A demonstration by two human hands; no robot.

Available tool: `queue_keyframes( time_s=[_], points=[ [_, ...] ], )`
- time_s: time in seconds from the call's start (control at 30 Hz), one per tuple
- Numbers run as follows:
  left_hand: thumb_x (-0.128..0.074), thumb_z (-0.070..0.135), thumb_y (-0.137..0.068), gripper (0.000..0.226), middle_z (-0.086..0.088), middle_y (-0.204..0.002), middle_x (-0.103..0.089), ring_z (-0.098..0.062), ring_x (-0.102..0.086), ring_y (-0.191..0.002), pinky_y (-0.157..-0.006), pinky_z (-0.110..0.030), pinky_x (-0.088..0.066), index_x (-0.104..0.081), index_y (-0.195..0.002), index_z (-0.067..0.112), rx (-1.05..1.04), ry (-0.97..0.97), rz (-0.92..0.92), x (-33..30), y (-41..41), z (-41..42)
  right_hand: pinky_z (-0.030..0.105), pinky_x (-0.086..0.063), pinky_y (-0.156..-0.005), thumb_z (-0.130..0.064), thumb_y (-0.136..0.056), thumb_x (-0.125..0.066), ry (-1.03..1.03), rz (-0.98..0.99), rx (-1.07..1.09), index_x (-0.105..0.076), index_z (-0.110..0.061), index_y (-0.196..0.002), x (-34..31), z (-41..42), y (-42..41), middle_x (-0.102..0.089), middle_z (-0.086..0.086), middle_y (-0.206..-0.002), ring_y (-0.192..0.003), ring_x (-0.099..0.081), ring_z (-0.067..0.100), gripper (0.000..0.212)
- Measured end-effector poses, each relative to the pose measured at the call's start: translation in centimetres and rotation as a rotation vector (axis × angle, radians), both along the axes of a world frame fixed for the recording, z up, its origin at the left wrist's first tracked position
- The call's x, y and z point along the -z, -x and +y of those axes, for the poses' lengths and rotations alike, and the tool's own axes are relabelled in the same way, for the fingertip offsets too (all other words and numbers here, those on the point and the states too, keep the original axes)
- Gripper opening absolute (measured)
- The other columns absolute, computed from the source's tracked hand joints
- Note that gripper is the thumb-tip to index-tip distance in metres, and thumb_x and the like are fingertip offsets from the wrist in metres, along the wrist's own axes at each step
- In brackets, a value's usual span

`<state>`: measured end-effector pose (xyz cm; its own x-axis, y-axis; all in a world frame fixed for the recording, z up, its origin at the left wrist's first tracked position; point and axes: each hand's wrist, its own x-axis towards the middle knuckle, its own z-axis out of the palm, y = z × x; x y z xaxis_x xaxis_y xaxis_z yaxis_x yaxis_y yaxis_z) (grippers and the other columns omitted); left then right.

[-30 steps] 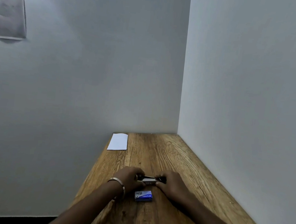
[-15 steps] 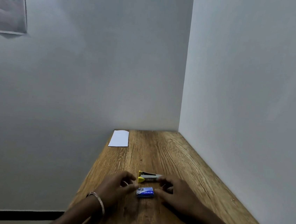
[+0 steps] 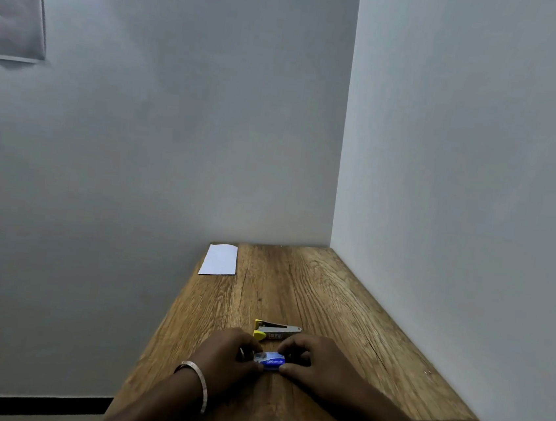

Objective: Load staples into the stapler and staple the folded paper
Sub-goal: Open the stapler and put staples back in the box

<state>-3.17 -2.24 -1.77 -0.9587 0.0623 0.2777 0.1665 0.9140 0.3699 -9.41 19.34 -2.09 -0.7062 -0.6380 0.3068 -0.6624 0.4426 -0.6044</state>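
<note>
A small blue staple box (image 3: 270, 360) lies on the wooden table (image 3: 328, 304) near its front. My left hand (image 3: 225, 355) pinches the box's left end and my right hand (image 3: 315, 361) pinches its right end. Just behind the box lies the stapler (image 3: 276, 330), silver with a yellow end, untouched and lying flat. The folded white paper (image 3: 219, 259) rests at the table's far left corner, well away from both hands.
The table sits in a corner, with a grey wall (image 3: 460, 195) tight along its right side and another behind it. Its left edge and front edge drop to the floor. A grey sheet (image 3: 13, 11) hangs high on the left wall.
Both hands let go of the stapler, left it on the table, and drew back a little toward me onto the blue staple box, now gripping its two ends.
</note>
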Motion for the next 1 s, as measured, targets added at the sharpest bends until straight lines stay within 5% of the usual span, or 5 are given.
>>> queue_keyframes(
  time_s=[0.1,0.33,0.5,0.73,1.0],
  points=[
    [-0.066,0.036,-0.087,0.029,0.010,-0.112,-0.061,-0.003,-0.054,-0.091,-0.077,-0.015,-0.047,-0.067,-0.115,0.030,-0.005,0.013,0.054,-0.3,0.3,0.2,0.009,-0.048,-0.077,-0.034,-0.083,-0.073,0.035,0.038,0.014,-0.073,-0.031,-0.106,-0.1,-0.1,0.6,-0.068,-0.017,-0.104,-0.098,-0.060,-0.008,0.024],
    [-0.066,0.032,-0.089,0.026,0.009,-0.111,-0.068,-0.003,-0.055,-0.092,-0.076,-0.016,-0.046,-0.067,-0.115,0.027,-0.036,0.009,0.182,-2.7,2.5,0.6,0.009,-0.045,-0.079,-0.026,-0.086,-0.072,0.072,0.137,0.098,-0.071,-0.024,-0.115,-1.7,-1.2,3.5,-0.071,-0.011,-0.109,-0.096,-0.061,-0.003,0.029],
    [-0.067,0.034,-0.088,0.030,0.008,-0.113,-0.068,-0.009,-0.060,-0.099,-0.085,-0.030,-0.054,-0.068,-0.116,0.026,-0.125,-0.020,0.163,-2.8,4.5,1.0,0.009,-0.043,-0.076,-0.024,-0.088,-0.070,0.116,0.113,0.175,-0.069,-0.027,-0.117,-1.1,-1.9,4.6,-0.066,-0.016,-0.110,-0.100,-0.057,-0.004,0.029],
    [-0.066,0.033,-0.088,0.026,0.008,-0.113,-0.069,-0.008,-0.061,-0.098,-0.083,-0.025,-0.052,-0.069,-0.114,0.028,-0.159,-0.062,0.114,-1.3,5.4,1.2,0.014,-0.051,-0.077,-0.026,-0.087,-0.072,0.135,0.066,0.183,-0.072,-0.031,-0.111,0.4,-1.9,5.2,-0.067,-0.021,-0.097,-0.091,-0.064,-0.004,0.025],
    [-0.072,0.027,-0.085,0.048,0.007,-0.127,-0.063,-0.003,-0.058,-0.095,-0.074,-0.012,-0.047,-0.058,-0.130,0.029,-0.140,-0.153,0.077,-0.8,4.9,0.3,0.014,-0.052,-0.076,-0.029,-0.084,-0.075,0.142,0.092,0.199,-0.069,-0.033,-0.120,0.5,-1.4,5.3,-0.066,-0.022,-0.108,-0.094,-0.061,-0.005,0.036]
  ],
)
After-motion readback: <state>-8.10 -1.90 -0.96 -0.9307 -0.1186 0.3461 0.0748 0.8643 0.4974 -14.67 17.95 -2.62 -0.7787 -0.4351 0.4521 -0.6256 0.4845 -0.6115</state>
